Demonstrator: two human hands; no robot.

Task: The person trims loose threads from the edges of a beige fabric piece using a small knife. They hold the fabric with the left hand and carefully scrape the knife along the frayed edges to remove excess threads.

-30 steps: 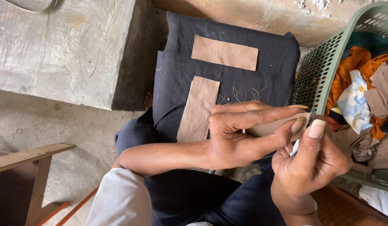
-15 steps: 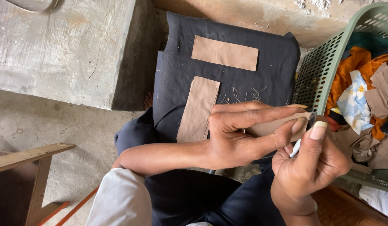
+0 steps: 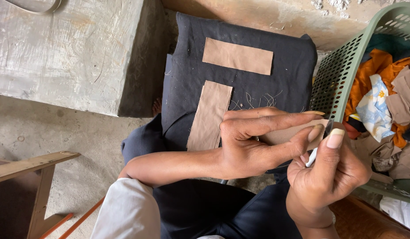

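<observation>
Two hands meet over the person's lap, at the near right of the scene. The left hand (image 3: 253, 141) reaches in from the left with its forearm level, fingers stretched out long, thumb and fingers pinching a tan fabric strip (image 3: 287, 134) by its end. The right hand (image 3: 331, 175) comes up from the near edge, curled closed around a small cutting tool (image 3: 318, 146) with a white handle, thumb raised, the tool's tip touching the pinched strip. Two more tan strips lie on the black cloth (image 3: 284, 84) farther off: one upright strip (image 3: 210, 116) just left of the left hand, one crosswise strip (image 3: 237, 56) beyond it. One green plastic basket (image 3: 342, 75) of mixed cloth scraps stands at the right.
</observation>
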